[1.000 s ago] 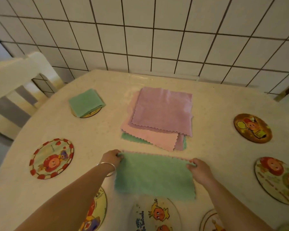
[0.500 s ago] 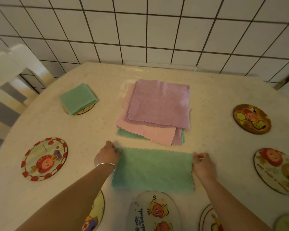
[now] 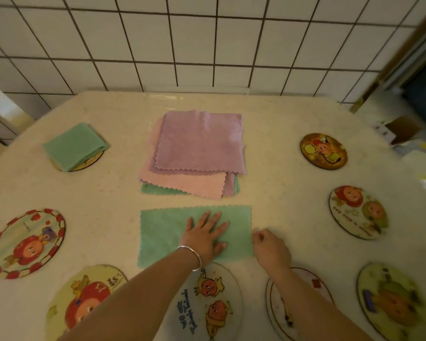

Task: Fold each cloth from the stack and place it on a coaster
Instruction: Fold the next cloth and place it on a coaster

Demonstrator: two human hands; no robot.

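The green cloth (image 3: 162,236) lies flat on the table (image 3: 113,193), folded into a long shape. It's just in front of the stack (image 3: 199,153), on the side near the person, w/ a small gap of table between.

The left hand (image 3: 204,236) lies flat on the green cloth, fingers straight and spread wide, pressing down near the middle. A silver bangle (image 3: 191,257) is on that wrist. The right hand (image 3: 271,247) is at the right edge of the green cloth, fingers curled in. It seems to pinch the edge, but I can't tell for sure.

The stack has a purple cloth (image 3: 202,141) on top, a pink one (image 3: 185,182) under it, and a bit of green (image 3: 158,189) at the bottom. Can't count how many in all.

1 folded green cloth (image 3: 74,146) sits on a coaster (image 3: 87,162), far left of the stack.

Coasters, counted: 8 round ones w/ cartoon pics. Left of the stack: the 1 under the folded cloth, 1 w/ red squares round the rim (image 3: 26,243), 1 nearer the person (image 3: 84,301). Right of the stack: 1 dark orange (image 3: 324,151), 1 pale (image 3: 358,212), 1 blurry at the near right (image 3: 391,301). In front of the stack, past the green cloth: 1 w/ blue writing (image 3: 207,299), and 1 partly under the right arm (image 3: 276,306).

White wall tiles (image 3: 194,40) are behind the stack.
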